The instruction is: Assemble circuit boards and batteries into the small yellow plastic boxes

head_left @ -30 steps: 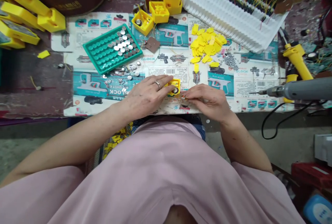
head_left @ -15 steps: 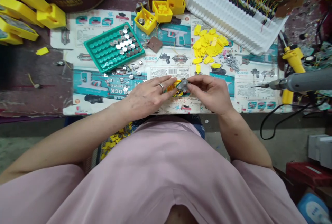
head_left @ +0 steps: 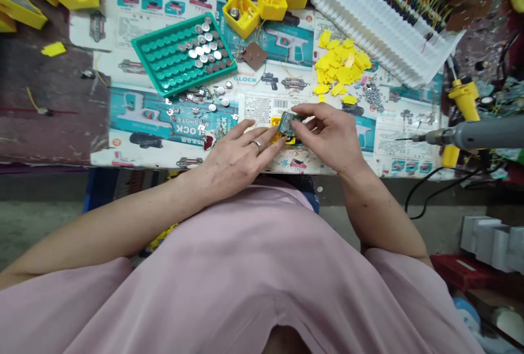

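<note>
My right hand (head_left: 329,133) pinches a small green circuit board with a greyish face (head_left: 287,123) between thumb and fingertips. The board is tilted over a small yellow plastic case (head_left: 275,121), which it partly covers. From the left, my left hand (head_left: 241,152), back upward and a ring on one finger, keeps its fingertips on the case's near side; its thumb is hidden underneath. Whether the board touches the case I cannot tell. Several loose yellow plastic pieces (head_left: 341,64) lie in a pile beyond my right hand, with a heap of small screws (head_left: 373,97) beside them.
A green tray (head_left: 149,64) of round metal discs stands back left. Yellow boxes (head_left: 270,1) and a white ribbed rack (head_left: 380,31) with wired parts are at the back. A grey electric screwdriver (head_left: 470,134) juts in from the right, by a yellow-handled tool (head_left: 462,94).
The view has shifted a little. My right hand has turned the circuit board, so more of its green edge shows above the yellow case. My left hand stays at the case.
</note>
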`<act>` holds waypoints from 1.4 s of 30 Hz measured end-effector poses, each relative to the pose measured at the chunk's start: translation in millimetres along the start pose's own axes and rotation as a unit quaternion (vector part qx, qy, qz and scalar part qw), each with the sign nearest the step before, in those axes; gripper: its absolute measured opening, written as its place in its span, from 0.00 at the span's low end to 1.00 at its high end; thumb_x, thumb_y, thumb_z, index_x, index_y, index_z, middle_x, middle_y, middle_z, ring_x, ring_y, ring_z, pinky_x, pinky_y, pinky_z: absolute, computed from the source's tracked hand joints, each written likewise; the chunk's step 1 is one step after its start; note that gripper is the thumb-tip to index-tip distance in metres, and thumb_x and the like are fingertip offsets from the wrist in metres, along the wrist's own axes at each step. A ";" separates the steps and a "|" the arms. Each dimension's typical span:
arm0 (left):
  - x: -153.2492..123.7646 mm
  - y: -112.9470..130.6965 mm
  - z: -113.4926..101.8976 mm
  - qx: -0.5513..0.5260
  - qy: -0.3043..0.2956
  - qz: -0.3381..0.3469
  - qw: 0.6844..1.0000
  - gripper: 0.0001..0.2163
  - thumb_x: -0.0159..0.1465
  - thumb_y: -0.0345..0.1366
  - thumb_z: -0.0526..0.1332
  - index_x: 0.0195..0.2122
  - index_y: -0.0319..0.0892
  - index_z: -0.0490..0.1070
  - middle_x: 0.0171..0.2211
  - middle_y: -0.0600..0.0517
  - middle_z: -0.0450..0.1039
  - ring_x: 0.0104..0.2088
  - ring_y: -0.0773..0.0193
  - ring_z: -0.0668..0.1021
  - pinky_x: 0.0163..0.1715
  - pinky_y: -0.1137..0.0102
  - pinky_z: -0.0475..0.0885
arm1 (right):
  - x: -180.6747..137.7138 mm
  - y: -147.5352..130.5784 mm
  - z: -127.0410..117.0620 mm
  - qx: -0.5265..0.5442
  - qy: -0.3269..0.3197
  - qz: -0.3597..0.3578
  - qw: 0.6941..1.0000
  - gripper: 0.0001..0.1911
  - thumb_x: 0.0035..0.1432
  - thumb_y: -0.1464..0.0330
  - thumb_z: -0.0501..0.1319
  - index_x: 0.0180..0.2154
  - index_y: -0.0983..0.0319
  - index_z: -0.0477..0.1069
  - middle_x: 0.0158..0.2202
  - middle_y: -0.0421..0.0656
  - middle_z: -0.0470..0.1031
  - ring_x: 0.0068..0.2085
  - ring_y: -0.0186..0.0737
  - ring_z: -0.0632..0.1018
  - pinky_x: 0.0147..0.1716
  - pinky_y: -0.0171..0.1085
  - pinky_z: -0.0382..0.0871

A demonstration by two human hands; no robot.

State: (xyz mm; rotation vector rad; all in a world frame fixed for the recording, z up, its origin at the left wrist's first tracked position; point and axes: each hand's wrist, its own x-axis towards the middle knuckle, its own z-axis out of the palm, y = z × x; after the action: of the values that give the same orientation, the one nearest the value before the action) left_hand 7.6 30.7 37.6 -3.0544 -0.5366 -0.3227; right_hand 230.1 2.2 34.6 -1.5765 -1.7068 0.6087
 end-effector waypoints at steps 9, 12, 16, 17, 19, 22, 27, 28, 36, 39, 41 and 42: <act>4.0 -2.2 6.2 0.043 0.069 0.013 0.997 0.13 0.69 0.26 0.53 0.50 0.34 0.73 0.50 0.42 0.78 0.49 0.54 0.79 0.50 0.62 0.77 | 0.8 0.9 -0.3 0.000 -0.004 -0.024 1.000 0.08 0.58 0.68 0.65 0.40 0.61 0.79 0.37 0.41 0.80 0.29 0.30 0.77 0.34 0.34 0.77; 5.0 -1.2 9.5 0.033 0.070 -0.008 0.997 0.14 0.69 0.26 0.52 0.49 0.32 0.74 0.47 0.40 0.78 0.47 0.54 0.79 0.43 0.64 0.78 | 1.4 -0.8 0.5 0.004 -0.004 -0.019 1.000 0.07 0.59 0.68 0.65 0.40 0.60 0.79 0.36 0.41 0.81 0.30 0.32 0.78 0.34 0.34 0.76; 3.7 -0.4 13.5 0.026 0.109 -0.019 0.994 0.14 0.68 0.26 0.52 0.50 0.33 0.74 0.46 0.39 0.77 0.46 0.53 0.79 0.42 0.63 0.79 | 2.3 -3.6 0.9 -0.022 -0.013 -0.018 1.000 0.06 0.60 0.67 0.65 0.39 0.59 0.81 0.36 0.40 0.81 0.32 0.34 0.79 0.37 0.36 0.76; 4.0 -0.7 13.8 0.031 0.125 -0.021 0.991 0.13 0.68 0.26 0.53 0.49 0.34 0.75 0.46 0.40 0.77 0.46 0.54 0.79 0.42 0.63 0.79 | 2.4 -3.3 1.0 -0.028 -0.014 -0.017 0.999 0.06 0.60 0.67 0.65 0.39 0.58 0.81 0.35 0.39 0.82 0.32 0.34 0.79 0.38 0.37 0.76; 5.4 -2.0 13.6 0.045 0.151 -0.023 0.987 0.12 0.68 0.26 0.54 0.47 0.36 0.76 0.45 0.43 0.77 0.44 0.56 0.79 0.44 0.62 0.79 | 3.0 -1.0 1.4 -0.026 -0.013 -0.019 0.999 0.06 0.61 0.66 0.65 0.39 0.58 0.81 0.36 0.40 0.82 0.34 0.36 0.79 0.39 0.38 0.76; 7.3 -4.9 12.8 0.045 0.156 -0.016 0.987 0.11 0.69 0.27 0.55 0.45 0.37 0.76 0.40 0.46 0.78 0.41 0.58 0.79 0.45 0.62 0.79 | 4.6 4.9 2.7 -0.005 -0.012 -0.044 0.999 0.07 0.60 0.69 0.66 0.40 0.57 0.81 0.38 0.41 0.82 0.39 0.37 0.80 0.42 0.39 0.77; 3.7 -7.3 14.7 -0.005 0.133 -0.023 0.991 0.10 0.69 0.29 0.56 0.42 0.37 0.77 0.41 0.44 0.78 0.40 0.59 0.80 0.41 0.65 0.78 | 5.7 11.8 2.9 -0.016 -0.037 -0.093 0.995 0.07 0.60 0.69 0.66 0.39 0.56 0.81 0.39 0.41 0.80 0.40 0.37 0.80 0.38 0.37 0.77; 2.6 -7.3 15.3 -0.013 0.134 -0.031 0.990 0.09 0.69 0.30 0.56 0.41 0.38 0.77 0.42 0.44 0.78 0.40 0.59 0.80 0.40 0.65 0.77 | 5.2 12.2 2.4 -0.016 -0.046 -0.093 0.994 0.07 0.60 0.68 0.66 0.40 0.56 0.81 0.39 0.42 0.80 0.39 0.37 0.80 0.37 0.37 0.77; 2.8 -9.1 13.2 -0.016 0.114 -0.117 0.986 0.07 0.69 0.37 0.58 0.43 0.40 0.71 0.52 0.45 0.77 0.53 0.53 0.78 0.61 0.49 0.67 | 0.7 10.8 -1.9 -0.005 -0.066 -0.129 0.989 0.05 0.62 0.66 0.65 0.40 0.56 0.80 0.41 0.41 0.83 0.40 0.36 0.82 0.42 0.37 0.77; 2.7 -12.2 15.7 -0.116 0.076 -0.139 0.981 0.14 0.69 0.41 0.58 0.52 0.39 0.67 0.51 0.44 0.78 0.57 0.51 0.76 0.65 0.46 0.61 | 1.8 7.5 -3.5 -0.032 -0.078 -0.153 0.985 0.06 0.65 0.65 0.63 0.40 0.56 0.79 0.41 0.41 0.83 0.42 0.37 0.82 0.44 0.39 0.76; 2.5 -14.0 17.6 -0.146 0.066 -0.144 0.977 0.16 0.69 0.42 0.58 0.54 0.40 0.65 0.48 0.45 0.79 0.55 0.53 0.78 0.65 0.46 0.61 | 3.0 4.9 -3.8 -0.059 -0.095 -0.167 0.980 0.07 0.66 0.65 0.61 0.40 0.56 0.78 0.41 0.41 0.83 0.43 0.37 0.81 0.45 0.40 0.75; 2.6 -14.6 18.0 -0.148 0.067 -0.146 0.976 0.16 0.69 0.42 0.58 0.53 0.40 0.65 0.48 0.45 0.80 0.53 0.53 0.79 0.65 0.47 0.61 | 3.6 3.5 -3.5 -0.073 -0.104 -0.176 0.976 0.08 0.66 0.65 0.60 0.41 0.56 0.78 0.42 0.42 0.83 0.43 0.37 0.81 0.45 0.40 0.75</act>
State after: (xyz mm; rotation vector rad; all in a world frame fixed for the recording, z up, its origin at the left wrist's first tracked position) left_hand 8.6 46.3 20.3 -3.1922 -1.0175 -0.6690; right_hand 235.1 5.8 34.9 -1.2943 -2.1686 0.4892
